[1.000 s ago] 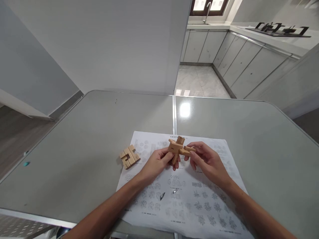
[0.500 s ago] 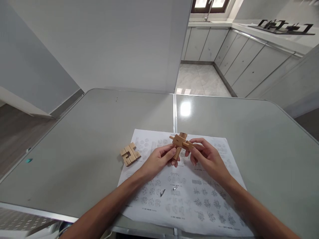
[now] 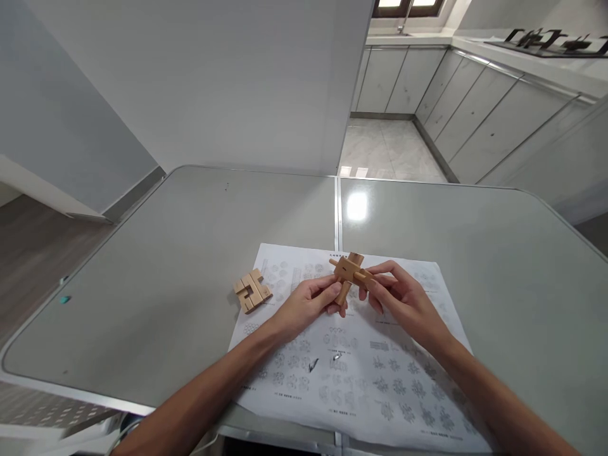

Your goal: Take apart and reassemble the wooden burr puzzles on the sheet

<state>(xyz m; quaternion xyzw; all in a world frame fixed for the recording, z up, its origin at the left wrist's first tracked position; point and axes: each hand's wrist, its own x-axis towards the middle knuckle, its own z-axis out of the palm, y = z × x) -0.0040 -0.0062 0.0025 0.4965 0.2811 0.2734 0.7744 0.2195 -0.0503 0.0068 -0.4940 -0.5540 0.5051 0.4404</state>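
Observation:
A small wooden puzzle cross (image 3: 348,271) of interlocked sticks is held up above a printed sheet (image 3: 361,373). My left hand (image 3: 308,305) pinches its lower stick from the left. My right hand (image 3: 399,297) grips a stick on its right side with thumb and fingers closed. A second wooden puzzle block (image 3: 252,291) lies on the table at the sheet's left edge, apart from both hands.
The sheet lies on a grey glossy table (image 3: 166,266) with a metal seam down its middle. A small teal object (image 3: 65,299) sits near the left edge. A white wall panel (image 3: 213,82) stands behind the table. Kitchen cabinets (image 3: 475,120) are at the back right.
The wooden cross has turned slightly in my hands and the right-hand stick sits closer in. The view has shifted a little; the loose block has not moved.

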